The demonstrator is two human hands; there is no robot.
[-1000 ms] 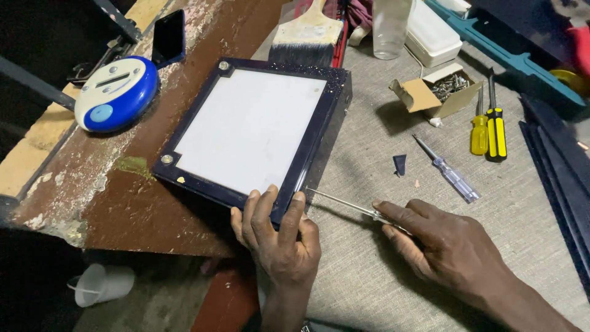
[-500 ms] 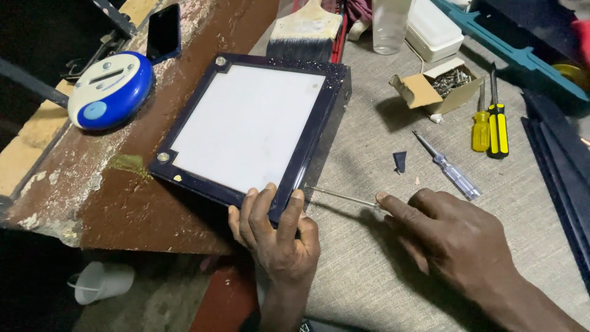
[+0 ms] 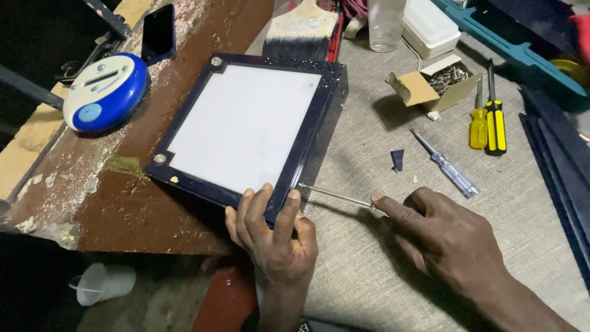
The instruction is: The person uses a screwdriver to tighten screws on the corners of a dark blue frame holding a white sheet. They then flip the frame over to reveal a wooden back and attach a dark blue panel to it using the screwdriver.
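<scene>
Down at the near edge of the table (image 3: 381, 289), the left hand (image 3: 273, 237) grips the closest corner of a dark blue square frame with a white panel (image 3: 246, 126); its fingers (image 3: 289, 212) curl over the frame's rim and clasp it, the thumb side hidden beneath. Just right of those fingers, the tip of a thin metal-shafted screwdriver (image 3: 335, 195) meets the frame's side wall. The right hand (image 3: 445, 237) is wrapped around the tool's handle, which is buried in the palm, and its forefinger lies stretched along the shaft.

Beyond the right fingers, well apart, a small clear-handled blue tester screwdriver (image 3: 448, 167) lies on the grey cloth, with a small dark triangular chip (image 3: 397, 160) just beside its tip. Farther off sit two yellow-and-black-handled screwdrivers (image 3: 488, 123) side by side, and next to them an open cardboard box of screws (image 3: 433, 83).

Past the left fingers, across the frame, a wide flat paintbrush with pale handle (image 3: 301, 31) touches the frame's far edge. To the left of the frame, on the worn reddish-brown board (image 3: 123, 203), rests a round blue-and-white device (image 3: 107, 92), and a dark phone (image 3: 158, 34) lies beyond it. Below the board's edge, a white plastic cup (image 3: 104, 283) lies on the floor.
</scene>
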